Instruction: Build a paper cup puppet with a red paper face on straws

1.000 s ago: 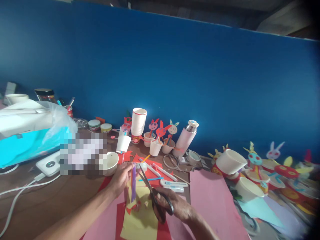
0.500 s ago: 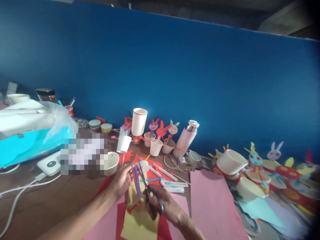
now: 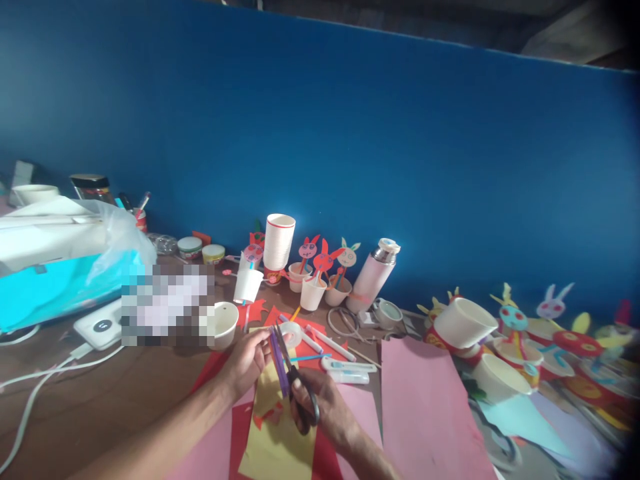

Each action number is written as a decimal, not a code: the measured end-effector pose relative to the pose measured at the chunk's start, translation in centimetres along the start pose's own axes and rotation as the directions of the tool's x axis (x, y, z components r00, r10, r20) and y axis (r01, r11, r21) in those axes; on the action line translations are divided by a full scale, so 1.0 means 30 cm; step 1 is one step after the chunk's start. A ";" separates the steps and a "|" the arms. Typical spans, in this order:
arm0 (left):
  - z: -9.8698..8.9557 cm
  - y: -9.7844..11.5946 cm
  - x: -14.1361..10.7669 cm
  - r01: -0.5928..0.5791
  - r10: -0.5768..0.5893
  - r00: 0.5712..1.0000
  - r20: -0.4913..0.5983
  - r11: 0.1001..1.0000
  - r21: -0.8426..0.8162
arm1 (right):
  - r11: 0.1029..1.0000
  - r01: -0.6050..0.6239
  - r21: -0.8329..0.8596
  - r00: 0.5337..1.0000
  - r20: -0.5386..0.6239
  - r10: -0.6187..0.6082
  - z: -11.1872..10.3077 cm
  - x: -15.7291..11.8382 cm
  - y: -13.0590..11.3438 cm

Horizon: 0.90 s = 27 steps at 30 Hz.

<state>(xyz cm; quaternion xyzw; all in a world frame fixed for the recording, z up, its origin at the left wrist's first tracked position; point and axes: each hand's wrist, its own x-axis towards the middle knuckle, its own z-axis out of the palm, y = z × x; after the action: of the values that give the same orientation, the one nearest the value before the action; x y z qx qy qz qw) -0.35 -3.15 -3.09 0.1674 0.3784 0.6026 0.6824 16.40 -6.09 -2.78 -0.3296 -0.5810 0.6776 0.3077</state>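
Note:
My left hand (image 3: 249, 361) pinches the top of a narrow purple strip (image 3: 280, 370), perhaps folded paper, which hangs down at a slant. In my right hand (image 3: 320, 399) is a pair of black-handled scissors (image 3: 285, 350), thumb and fingers at the handles. The blades point up and away, close along the right side of the strip; whether they touch it I cannot tell. Below both hands lies a yellow paper sheet (image 3: 275, 447) with red scraps on it. A roll of clear tape (image 3: 290, 335) sits just beyond the scissor tips.
Several markers (image 3: 330, 343) and a white-and-blue utility knife (image 3: 349, 365) lie right of the hands. A paper cup (image 3: 223, 325) stands to the left. Paper-cup rabbit figures (image 3: 313, 290) and a pink flask (image 3: 371, 280) line the blue wall. Pink paper (image 3: 430, 407) spreads at right.
The scissors have shifted slightly left and up, nearer the purple strip, and their blades look closer together. The strip's lower end has swung slightly right. My left hand still pinches it.

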 end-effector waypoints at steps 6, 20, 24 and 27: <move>0.012 0.005 -0.006 0.017 -0.017 0.999 -0.028 1.000 -0.005 | 1.000 0.010 -0.018 0.999 -0.033 -0.010 0.000 -0.002 0.003; -0.004 -0.003 0.014 -0.070 0.071 0.997 0.034 0.997 -0.043 | 0.984 -0.095 -0.151 0.994 -0.071 0.085 -0.027 0.000 0.007; -0.009 0.007 0.003 -0.066 0.070 0.994 0.083 0.997 -0.048 | 0.961 -0.067 -0.269 0.997 0.019 0.074 -0.041 -0.019 -0.028; -0.016 0.018 0.000 -0.053 0.059 0.992 0.113 0.997 -0.057 | 0.954 -0.003 -0.301 0.995 0.091 0.031 -0.058 -0.037 -0.065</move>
<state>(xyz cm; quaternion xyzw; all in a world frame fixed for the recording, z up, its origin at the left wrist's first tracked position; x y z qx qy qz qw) -1.08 -3.14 -3.04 0.1940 0.3172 0.6210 0.6900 18.52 -5.69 -0.93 -0.3448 -0.6883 0.5990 0.2202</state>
